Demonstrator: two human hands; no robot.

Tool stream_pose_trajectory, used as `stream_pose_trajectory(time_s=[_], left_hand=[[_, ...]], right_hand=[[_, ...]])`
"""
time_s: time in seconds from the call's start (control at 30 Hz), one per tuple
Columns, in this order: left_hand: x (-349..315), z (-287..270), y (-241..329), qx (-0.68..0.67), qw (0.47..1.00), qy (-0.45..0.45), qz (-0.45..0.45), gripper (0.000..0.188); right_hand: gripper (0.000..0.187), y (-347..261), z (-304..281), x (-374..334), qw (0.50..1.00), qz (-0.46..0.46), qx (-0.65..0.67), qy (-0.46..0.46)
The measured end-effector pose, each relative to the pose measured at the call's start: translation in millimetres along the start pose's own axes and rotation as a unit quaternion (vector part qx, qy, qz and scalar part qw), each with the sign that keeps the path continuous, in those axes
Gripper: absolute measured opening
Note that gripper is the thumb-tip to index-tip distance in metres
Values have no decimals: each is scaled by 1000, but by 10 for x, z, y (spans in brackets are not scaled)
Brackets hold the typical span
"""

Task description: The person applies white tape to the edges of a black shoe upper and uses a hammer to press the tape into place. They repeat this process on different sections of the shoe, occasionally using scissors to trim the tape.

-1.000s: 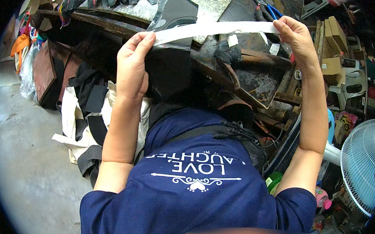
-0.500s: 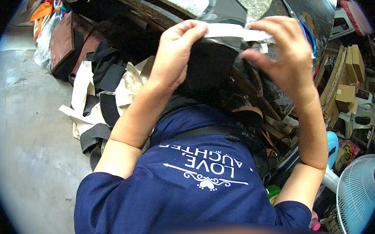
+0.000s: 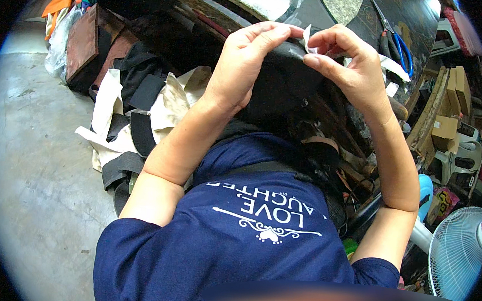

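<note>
**Hands close together over the black piece**

The concrete floor (image 3: 34,191) fills the left of the frame, bare and roomy; the right side is crowded with cardboard boxes (image 3: 451,105) and a white fan (image 3: 459,252) at lower right. Across the top runs the dark worktable (image 3: 410,16), its edge curving toward the upper right, with blue-handled scissors (image 3: 399,47) lying on it. A heap of cream and black fabric pieces (image 3: 136,114) sits at middle left, below the table edge.

A second ago the white strip (image 3: 392,66) was stretched wide between raised hands; now the hands have come together at top centre and the strip is gathered short. That looks like the strip being pressed onto the black leather piece (image 3: 283,86), which lies under both hands at the table edge.

The left hand (image 3: 247,66) lies flat, fingers spread, pressing on the black piece. The right hand (image 3: 349,65) pinches the strip's free end between thumb and fingertips.
</note>
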State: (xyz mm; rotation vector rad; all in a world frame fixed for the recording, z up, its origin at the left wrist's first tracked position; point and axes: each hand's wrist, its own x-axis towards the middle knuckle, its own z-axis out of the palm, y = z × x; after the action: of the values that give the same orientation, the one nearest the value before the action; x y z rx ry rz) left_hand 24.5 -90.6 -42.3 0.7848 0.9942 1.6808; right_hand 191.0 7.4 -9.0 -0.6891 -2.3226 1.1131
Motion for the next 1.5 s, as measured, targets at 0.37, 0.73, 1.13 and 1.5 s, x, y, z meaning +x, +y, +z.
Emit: stream_pose_trajectory(time_s=[0.37, 0.73, 1.13, 1.5], left_hand=[[-13, -9, 29, -55, 997, -2, -58, 67], [-15, -156, 63, -143, 968, -61, -199, 42], [-53, -181, 119, -185, 969, -24, -162, 17], [-68, -66, 32, -185, 974, -7, -133, 19]], right_hand=[[18, 130, -179, 89, 957, 116, 266, -19], [20, 152, -467, 50, 932, 195, 299, 59], [18, 235, -488, 15, 933, 204, 297, 8], [19, -176, -164, -12, 981, -99, -169, 8]])
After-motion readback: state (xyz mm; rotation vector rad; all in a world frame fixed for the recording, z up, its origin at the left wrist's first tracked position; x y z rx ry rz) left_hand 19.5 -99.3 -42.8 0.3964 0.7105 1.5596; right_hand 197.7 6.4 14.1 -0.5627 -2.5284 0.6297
